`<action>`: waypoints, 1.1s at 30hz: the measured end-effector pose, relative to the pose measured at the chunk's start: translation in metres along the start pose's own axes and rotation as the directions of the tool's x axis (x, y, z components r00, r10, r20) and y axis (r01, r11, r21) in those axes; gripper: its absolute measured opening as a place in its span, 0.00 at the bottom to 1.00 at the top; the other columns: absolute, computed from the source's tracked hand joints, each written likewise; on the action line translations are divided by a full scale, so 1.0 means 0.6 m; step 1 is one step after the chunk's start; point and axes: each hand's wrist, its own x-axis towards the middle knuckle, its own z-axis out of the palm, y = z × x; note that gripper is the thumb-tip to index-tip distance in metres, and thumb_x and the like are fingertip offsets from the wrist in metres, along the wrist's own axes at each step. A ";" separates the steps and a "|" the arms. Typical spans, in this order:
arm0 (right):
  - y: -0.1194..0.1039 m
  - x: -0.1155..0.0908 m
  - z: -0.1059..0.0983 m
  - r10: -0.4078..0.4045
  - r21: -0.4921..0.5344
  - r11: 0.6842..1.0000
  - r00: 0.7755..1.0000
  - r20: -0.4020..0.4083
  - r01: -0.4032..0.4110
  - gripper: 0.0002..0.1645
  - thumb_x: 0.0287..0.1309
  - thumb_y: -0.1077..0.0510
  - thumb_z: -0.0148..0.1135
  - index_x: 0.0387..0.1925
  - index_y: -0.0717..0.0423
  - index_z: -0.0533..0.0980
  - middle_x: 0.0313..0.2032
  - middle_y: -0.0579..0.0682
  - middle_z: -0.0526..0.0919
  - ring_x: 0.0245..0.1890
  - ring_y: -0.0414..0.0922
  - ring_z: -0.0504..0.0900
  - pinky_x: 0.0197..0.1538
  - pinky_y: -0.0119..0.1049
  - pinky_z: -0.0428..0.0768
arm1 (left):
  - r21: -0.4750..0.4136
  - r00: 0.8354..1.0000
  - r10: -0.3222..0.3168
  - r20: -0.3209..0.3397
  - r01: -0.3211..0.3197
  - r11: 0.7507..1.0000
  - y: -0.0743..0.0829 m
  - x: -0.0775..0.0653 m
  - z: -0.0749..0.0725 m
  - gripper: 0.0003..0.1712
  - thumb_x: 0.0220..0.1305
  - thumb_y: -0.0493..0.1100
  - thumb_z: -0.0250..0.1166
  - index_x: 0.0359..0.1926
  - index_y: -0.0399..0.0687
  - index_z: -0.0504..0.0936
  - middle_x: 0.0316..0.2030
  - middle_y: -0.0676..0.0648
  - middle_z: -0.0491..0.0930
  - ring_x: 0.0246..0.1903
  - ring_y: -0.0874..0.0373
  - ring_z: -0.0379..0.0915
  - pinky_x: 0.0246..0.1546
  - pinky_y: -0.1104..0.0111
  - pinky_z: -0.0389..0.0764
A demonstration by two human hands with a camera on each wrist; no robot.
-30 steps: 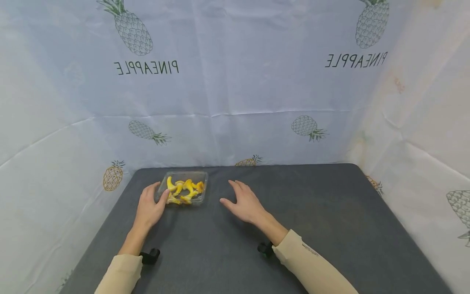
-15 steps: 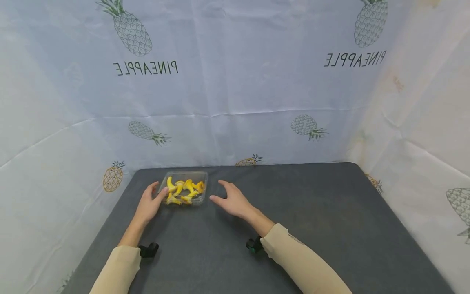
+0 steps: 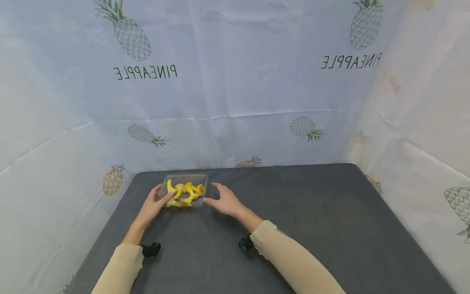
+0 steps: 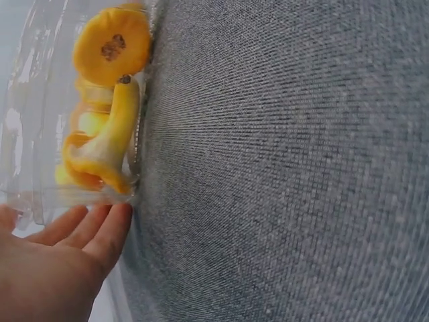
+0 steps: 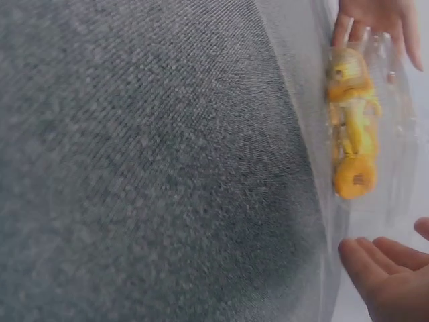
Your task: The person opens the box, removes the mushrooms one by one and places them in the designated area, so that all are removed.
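A clear plastic box (image 3: 200,177) stands near the far left of the table, with several yellow trumpet-shaped mushrooms (image 4: 110,144) inside. My left hand (image 3: 150,208) is at the box's left end, its thumb reaching over the top. In the left wrist view, its fairly straight fingers (image 4: 110,235) lie right at the end wall. My right hand (image 3: 227,203) is beside the right end, with fingers and thumb spread apart and nothing between them. A gap shows between its fingertips and the box (image 5: 395,174) in the right wrist view.
The dark grey table (image 3: 312,220) stretches to the right and toward the front. White cloth (image 3: 235,90) printed with pineapples hangs behind it and along both sides. The box stands close to the table's back edge.
My right hand has moved left, up to the box's right end. The left hand has stayed at the left end, its thumb now farther over the top. The box has hardly moved.
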 end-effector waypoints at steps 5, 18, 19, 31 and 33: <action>0.001 0.011 0.019 0.029 0.051 0.998 1.000 0.009 -0.030 0.47 0.67 0.37 0.63 0.78 0.51 0.58 0.73 0.57 0.65 0.69 0.57 0.70 0.62 0.56 0.74 | -0.047 1.000 0.017 0.018 -0.016 0.999 -0.011 -0.001 0.001 0.59 0.69 0.65 0.63 0.82 0.48 0.36 0.79 0.30 0.38 0.74 0.32 0.48 0.66 0.38 0.61; 0.007 0.023 0.051 0.083 0.238 0.969 0.996 -0.040 -0.071 0.52 0.65 0.46 0.69 0.80 0.49 0.52 0.72 0.61 0.66 0.68 0.58 0.71 0.61 0.55 0.75 | -0.101 0.999 0.028 0.025 -0.026 0.995 -0.003 0.001 0.017 0.60 0.66 0.62 0.68 0.82 0.47 0.41 0.78 0.30 0.44 0.72 0.34 0.55 0.65 0.41 0.65; 0.007 0.024 0.052 0.079 0.243 0.968 0.996 -0.049 -0.065 0.52 0.64 0.47 0.70 0.80 0.49 0.52 0.71 0.61 0.66 0.68 0.58 0.71 0.60 0.55 0.76 | -0.100 0.999 0.027 0.027 -0.024 0.995 -0.002 0.000 0.018 0.60 0.66 0.62 0.68 0.82 0.47 0.41 0.78 0.30 0.44 0.72 0.34 0.55 0.65 0.41 0.65; 0.006 0.012 0.039 0.057 0.268 0.963 0.996 -0.074 -0.035 0.50 0.64 0.48 0.70 0.79 0.52 0.56 0.69 0.62 0.69 0.65 0.59 0.73 0.59 0.56 0.76 | -0.109 1.000 0.025 0.001 -0.025 0.994 0.011 -0.008 0.038 0.58 0.66 0.59 0.70 0.82 0.46 0.44 0.78 0.31 0.46 0.70 0.35 0.59 0.64 0.42 0.67; 0.007 0.010 0.035 0.063 0.265 0.963 0.995 -0.075 -0.041 0.49 0.64 0.48 0.70 0.79 0.51 0.56 0.69 0.61 0.69 0.65 0.58 0.73 0.59 0.56 0.76 | -0.101 0.999 0.032 0.002 -0.032 0.994 0.013 -0.008 0.041 0.59 0.65 0.60 0.70 0.82 0.45 0.44 0.77 0.31 0.46 0.70 0.35 0.59 0.63 0.42 0.68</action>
